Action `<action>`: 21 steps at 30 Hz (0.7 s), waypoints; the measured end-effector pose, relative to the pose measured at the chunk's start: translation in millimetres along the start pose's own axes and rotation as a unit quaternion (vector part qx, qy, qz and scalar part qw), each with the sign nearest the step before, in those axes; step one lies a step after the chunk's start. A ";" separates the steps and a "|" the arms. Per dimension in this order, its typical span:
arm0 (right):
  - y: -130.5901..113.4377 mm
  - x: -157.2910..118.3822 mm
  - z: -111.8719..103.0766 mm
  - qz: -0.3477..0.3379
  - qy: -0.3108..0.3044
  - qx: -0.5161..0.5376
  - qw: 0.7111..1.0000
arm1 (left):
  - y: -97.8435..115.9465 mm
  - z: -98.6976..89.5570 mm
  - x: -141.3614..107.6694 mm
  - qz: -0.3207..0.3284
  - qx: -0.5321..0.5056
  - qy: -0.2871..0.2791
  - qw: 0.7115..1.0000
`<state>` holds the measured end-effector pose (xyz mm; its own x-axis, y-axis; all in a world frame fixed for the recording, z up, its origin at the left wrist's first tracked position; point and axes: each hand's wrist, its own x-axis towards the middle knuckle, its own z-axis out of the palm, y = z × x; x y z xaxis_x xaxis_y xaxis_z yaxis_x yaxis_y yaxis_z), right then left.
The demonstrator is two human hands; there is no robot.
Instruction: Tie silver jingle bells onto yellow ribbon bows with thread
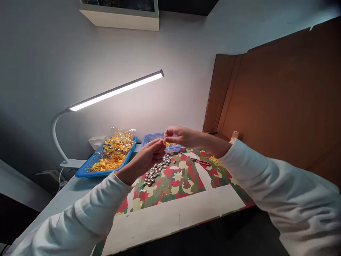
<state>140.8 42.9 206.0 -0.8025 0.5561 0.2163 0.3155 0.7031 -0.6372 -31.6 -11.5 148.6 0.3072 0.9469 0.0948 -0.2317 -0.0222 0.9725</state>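
Note:
My left hand (149, 156) is raised over the table with its fingers pinched together. Close against it, my right hand (181, 137) is pinched too, its fingertips meeting those of the left. Whatever lies between the fingertips is too small to make out. Below the hands, a pile of shiny silver beads (157, 169) is spread on the patterned cloth (183, 177). Behind the hands stands a purple-blue basket (151, 137) with small yellow pieces in it. A blue tray (98, 174) at the left holds yellow pieces (109, 160) and a clear plastic bag.
Red-handled snips (199, 161) and a bundle of yellow strands (215, 161) lie on the cloth at the right. A lit lamp (117, 91) arches over the left side. Large cardboard (279, 96) stands at the right. White sheeting (176, 215) covers the front edge.

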 end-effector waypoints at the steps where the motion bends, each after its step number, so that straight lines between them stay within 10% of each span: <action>1: 5.2 -2.3 4.8 0.002 -0.001 0.026 1.000 | -4.5 0.5 -3.0 -0.003 0.003 0.009 1.000; 7: 37.3 -20.9 36.5 0.022 0.081 0.170 0.982 | -33.2 -2.8 -14.5 -0.024 0.034 0.058 0.997; 21: 79.9 -41.9 97.7 -0.074 0.207 0.062 0.974 | -81.3 -10.6 -15.3 -0.066 0.117 0.037 0.990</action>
<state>150.1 32.5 73.8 -0.5536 0.6011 0.5764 0.1274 0.7451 -0.6546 -27.3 -20.8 65.8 0.2496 0.9674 -0.0429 0.0287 0.0368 0.9989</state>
